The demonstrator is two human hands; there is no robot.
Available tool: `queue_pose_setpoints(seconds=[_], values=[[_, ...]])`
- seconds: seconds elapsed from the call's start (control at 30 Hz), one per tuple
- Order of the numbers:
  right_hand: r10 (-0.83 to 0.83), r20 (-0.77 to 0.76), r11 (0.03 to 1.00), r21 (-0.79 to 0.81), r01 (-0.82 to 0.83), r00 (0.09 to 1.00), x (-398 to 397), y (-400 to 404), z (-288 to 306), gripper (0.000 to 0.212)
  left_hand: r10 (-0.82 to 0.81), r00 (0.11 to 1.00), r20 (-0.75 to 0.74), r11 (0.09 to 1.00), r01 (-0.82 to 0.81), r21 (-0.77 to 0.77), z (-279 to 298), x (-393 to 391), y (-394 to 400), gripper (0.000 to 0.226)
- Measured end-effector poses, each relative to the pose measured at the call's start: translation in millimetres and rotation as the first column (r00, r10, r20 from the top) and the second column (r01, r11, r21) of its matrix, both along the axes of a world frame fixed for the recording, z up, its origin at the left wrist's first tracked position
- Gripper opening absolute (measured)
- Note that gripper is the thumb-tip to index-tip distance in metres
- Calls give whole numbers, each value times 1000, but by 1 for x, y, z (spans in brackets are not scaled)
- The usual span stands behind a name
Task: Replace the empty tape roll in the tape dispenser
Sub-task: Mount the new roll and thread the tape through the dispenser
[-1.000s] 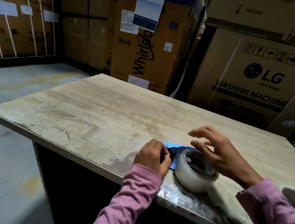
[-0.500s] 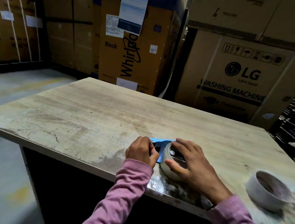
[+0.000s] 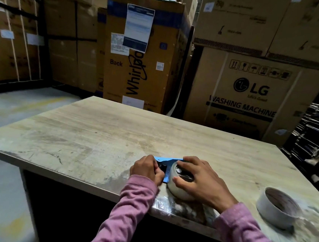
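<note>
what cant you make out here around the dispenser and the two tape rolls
Head view, the only one:
- tape dispenser: only a blue plate and a black part show; the left hand covers its handle end.
- roll on the dispenser: the right hand lies over it, so its seating on the hub is hidden.
- second roll: motion blur; how much tape is left cannot be told.
- table: near right corner cut off by the sleeve.

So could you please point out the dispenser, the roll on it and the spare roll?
dispenser (image 3: 167, 160): head view, blue plate edge
roll (image 3: 173, 172): head view, left outer wall
spare roll (image 3: 269, 210): head view, outer wall
</note>
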State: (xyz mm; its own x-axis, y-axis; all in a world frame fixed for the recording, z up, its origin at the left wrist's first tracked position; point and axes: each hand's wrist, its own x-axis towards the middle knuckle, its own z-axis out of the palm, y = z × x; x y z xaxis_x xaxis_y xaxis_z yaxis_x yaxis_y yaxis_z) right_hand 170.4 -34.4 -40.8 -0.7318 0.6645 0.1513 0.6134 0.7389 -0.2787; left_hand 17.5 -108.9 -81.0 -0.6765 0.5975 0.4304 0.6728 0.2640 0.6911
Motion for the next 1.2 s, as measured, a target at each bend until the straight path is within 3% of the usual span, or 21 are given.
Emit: queue_pose_setpoints(seconds=[0.1, 0.27, 0.47, 0.67, 0.8, 0.97, 1.13, 1.2], values=[[-5, 27, 1000, 13, 5, 1000, -2, -3, 4, 64, -84, 989, 125, 994, 92, -64, 5, -12, -7, 11], [-4, 20, 998, 60, 3, 1000, -14, -10, 5, 49, -221, 943, 249, 975, 218, 40, -3, -26, -22, 19], [-25, -152, 997, 70, 36, 988, -30, -12, -7, 29, -142, 987, 75, 982, 131, 137, -14, -15, -20, 7], [-25, -141, 996, 85, 38, 990, -35, -11, -10, 27, -98, 986, -132, 980, 119, 162, -22, -2, -16, 12], [-32, -169, 995, 89, 48, 985, -35, -10, -14, 28, -133, 980, -145, 961, 163, 223, -23, -4, -18, 17], [-29, -166, 994, 97, 45, 986, -35, -10, -16, 30, -53, 975, -217, 971, 101, 217, -21, 6, -21, 16], [-17, -159, 995, 95, 32, 987, -33, -9, -17, 31, -38, 997, -65, 973, 52, 226, -21, 5, -21, 19], [-15, -158, 995, 95, 31, 987, -33, -10, -17, 34, -59, 995, -80, 977, 74, 200, -23, 2, -21, 12]])
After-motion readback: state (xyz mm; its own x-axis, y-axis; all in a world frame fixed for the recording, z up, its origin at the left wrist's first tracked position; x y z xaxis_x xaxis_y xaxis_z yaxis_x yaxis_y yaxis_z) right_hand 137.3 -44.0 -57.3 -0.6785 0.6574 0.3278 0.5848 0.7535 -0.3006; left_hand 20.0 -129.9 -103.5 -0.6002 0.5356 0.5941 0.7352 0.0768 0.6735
